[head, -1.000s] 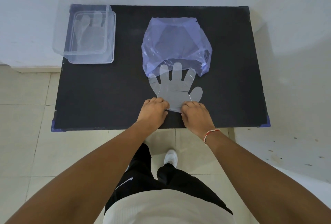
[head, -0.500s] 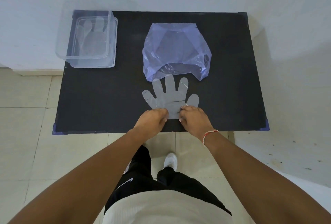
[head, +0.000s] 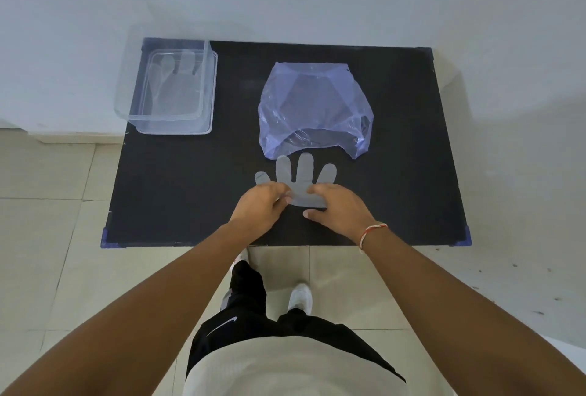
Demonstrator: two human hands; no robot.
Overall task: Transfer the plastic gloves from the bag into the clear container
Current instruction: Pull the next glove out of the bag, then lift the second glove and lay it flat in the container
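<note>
A translucent plastic glove (head: 299,178) lies flat on the black table (head: 190,180), fingers pointing away, just in front of the mouth of the bluish plastic bag (head: 312,110). My left hand (head: 261,205) pinches the glove's left cuff side. My right hand (head: 341,210) rests on its right side with fingers spread; its thumb is off the glove. The clear container (head: 172,86) stands at the table's far left corner with a glove lying inside it.
The table's near edge (head: 285,245) runs just behind my wrists. A white wall stands behind the table. Tiled floor and my own legs and shoes show below.
The glove has slid toward me, fully out of the bag. My hands shifted up over its cuff and palm, and my right hand opened flatter.
</note>
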